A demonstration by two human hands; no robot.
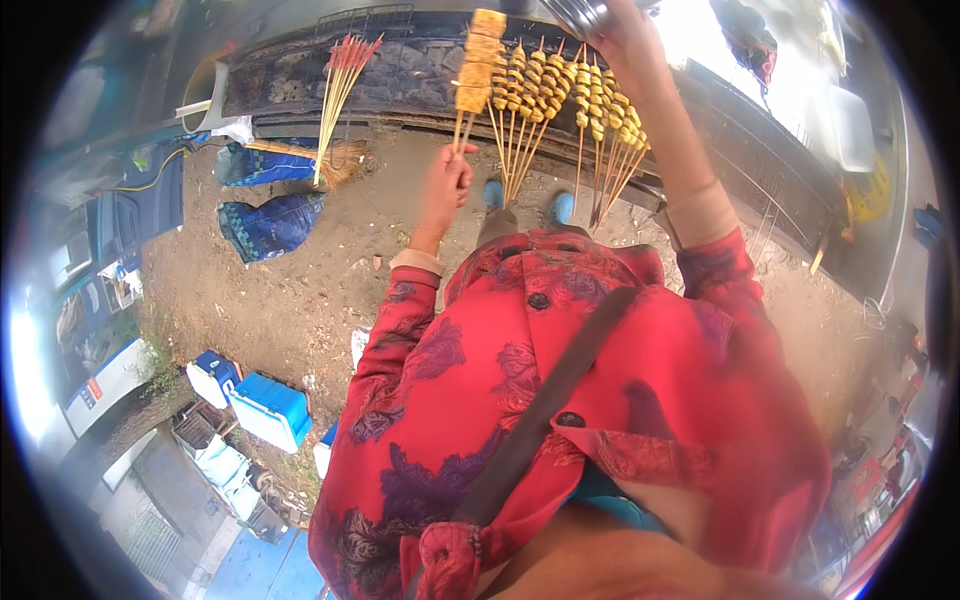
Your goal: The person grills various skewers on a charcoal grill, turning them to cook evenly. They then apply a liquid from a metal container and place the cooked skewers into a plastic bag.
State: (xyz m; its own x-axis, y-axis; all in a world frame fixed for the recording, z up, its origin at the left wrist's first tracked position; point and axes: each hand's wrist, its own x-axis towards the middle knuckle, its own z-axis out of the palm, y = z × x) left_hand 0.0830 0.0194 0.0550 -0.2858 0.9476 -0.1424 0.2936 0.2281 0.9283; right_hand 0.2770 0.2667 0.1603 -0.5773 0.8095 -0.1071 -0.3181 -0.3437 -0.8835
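My left hand grips the wooden sticks of skewers threaded with flat, browned square pieces, held upright over the near edge of the charcoal grill. My right hand, at the top of the view, holds a shiny metal container, partly cut off by the frame's edge. Between and below my hands, skewers of yellow spiral-cut food lie across the grill with their sticks towards me. More such skewers lie under my right forearm. Thin skewers with reddish tips rest on the grill at the left.
A metal ledge runs on to the right of the grill. On the dirt ground at the left lie dark blue bags and a straw broom. Blue and white cooler boxes stand farther down at the left. My blue shoes are close to the grill.
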